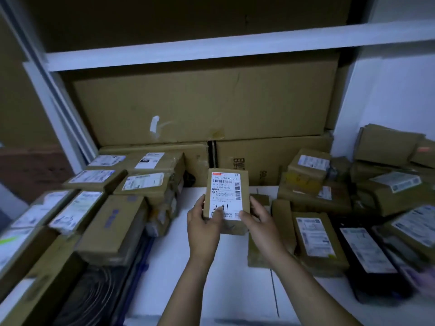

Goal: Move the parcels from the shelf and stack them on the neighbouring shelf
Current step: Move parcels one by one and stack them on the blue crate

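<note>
I hold a small brown cardboard parcel [227, 196] in both hands above the white shelf board [179, 267], at the middle of the view. Its white shipping label faces me and bears a handwritten "241". My left hand [204, 222] grips its lower left edge, thumb on the label. My right hand [259, 220] grips its lower right edge, thumb on the label's corner. A neat stack of labelled parcels [131, 196] fills the left side. A looser heap of parcels [329, 220] lies on the right.
Large flat cartons [200, 109] stand against the back of the shelf. A white upright post [54, 109] runs down the left, and a white shelf rail [211, 48] crosses overhead. A black parcel [367, 255] lies at the right front. A dark wrapped bundle [94, 297] sits at the lower left.
</note>
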